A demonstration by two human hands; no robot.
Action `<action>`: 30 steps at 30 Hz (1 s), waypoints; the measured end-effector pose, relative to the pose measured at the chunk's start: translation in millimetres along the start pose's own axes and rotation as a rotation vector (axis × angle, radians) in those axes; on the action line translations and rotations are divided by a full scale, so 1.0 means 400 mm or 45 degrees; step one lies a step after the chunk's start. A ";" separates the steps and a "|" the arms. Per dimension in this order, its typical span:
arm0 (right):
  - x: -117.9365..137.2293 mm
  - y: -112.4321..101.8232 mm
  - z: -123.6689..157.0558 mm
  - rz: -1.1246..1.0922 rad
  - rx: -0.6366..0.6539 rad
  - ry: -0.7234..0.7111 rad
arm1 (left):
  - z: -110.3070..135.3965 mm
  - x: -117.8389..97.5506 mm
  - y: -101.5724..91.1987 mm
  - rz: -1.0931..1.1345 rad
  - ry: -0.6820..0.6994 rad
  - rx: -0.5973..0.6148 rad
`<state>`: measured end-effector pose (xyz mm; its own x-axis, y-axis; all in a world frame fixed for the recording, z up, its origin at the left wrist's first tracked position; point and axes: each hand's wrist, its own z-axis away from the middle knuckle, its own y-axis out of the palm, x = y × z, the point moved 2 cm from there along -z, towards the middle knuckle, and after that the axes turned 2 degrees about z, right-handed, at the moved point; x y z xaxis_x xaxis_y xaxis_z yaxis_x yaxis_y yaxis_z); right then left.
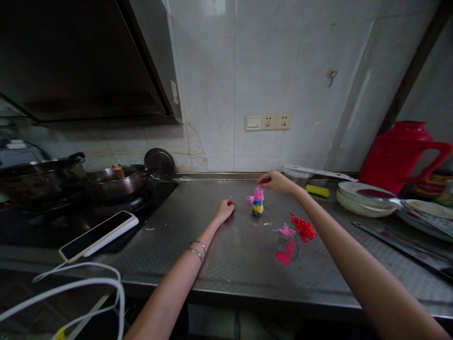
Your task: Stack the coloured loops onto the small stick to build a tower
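Observation:
A small clear container (258, 203) stands upright on the metal counter, filled with layers of pink, blue, yellow and dark bits. My right hand (275, 182) is at its top, thumb and fingers pinched together; whether they grip the rim or some pink bits cannot be made out. Left of the container, my left hand (225, 210) rests on the counter with fingers curled, and nothing shows in it. A pink bundle (250, 199) lies against the container. Nearer me are loose pink bands (285, 230), a pile of red bands (303, 228) and a flat clear bag with red print (286, 253).
At left, a pan (116, 182) and a larger pot (35, 179) sit on the black stove, with a phone-like device (97, 234) and white cable (85, 282) nearer me. At right are stacked bowls (364, 205), a yellow sponge (317, 191), a long dark utensil (396, 243) and a red jug (396, 156).

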<state>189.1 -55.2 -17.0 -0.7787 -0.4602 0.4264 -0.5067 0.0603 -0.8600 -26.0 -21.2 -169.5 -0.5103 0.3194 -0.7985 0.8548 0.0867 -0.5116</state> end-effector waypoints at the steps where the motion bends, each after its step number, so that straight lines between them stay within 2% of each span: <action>1: 0.001 0.000 0.001 -0.020 -0.007 -0.004 | 0.001 -0.001 -0.001 -0.002 0.003 -0.002; 6: -0.004 -0.010 0.012 -0.090 -0.136 -0.029 | 0.003 -0.002 -0.003 -0.004 0.014 -0.006; 9: -0.023 -0.021 0.033 -0.108 -0.225 -0.027 | 0.003 -0.004 -0.004 -0.006 0.001 -0.008; 11: -0.044 -0.024 0.055 -0.102 -0.224 -0.017 | 0.002 -0.005 -0.004 0.005 0.003 -0.005; 16: -0.120 0.007 0.134 0.050 -0.085 0.110 | 0.000 -0.004 -0.002 0.006 0.029 -0.004; 21: -0.187 0.090 0.226 0.069 0.233 0.142 | -0.003 0.002 0.000 0.008 0.058 -0.006; 25: -0.199 0.119 0.278 0.075 0.371 0.153 | -0.006 0.006 0.002 -0.013 0.062 -0.008; 30: -0.186 0.109 0.299 0.136 0.451 0.189 | -0.005 0.004 0.002 0.000 0.042 -0.006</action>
<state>269.3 -124.3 -119.9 -0.8782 -0.3337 0.3428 -0.2809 -0.2203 -0.9341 -26.1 -18.6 -170.5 -0.5069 0.3506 -0.7875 0.8553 0.0908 -0.5102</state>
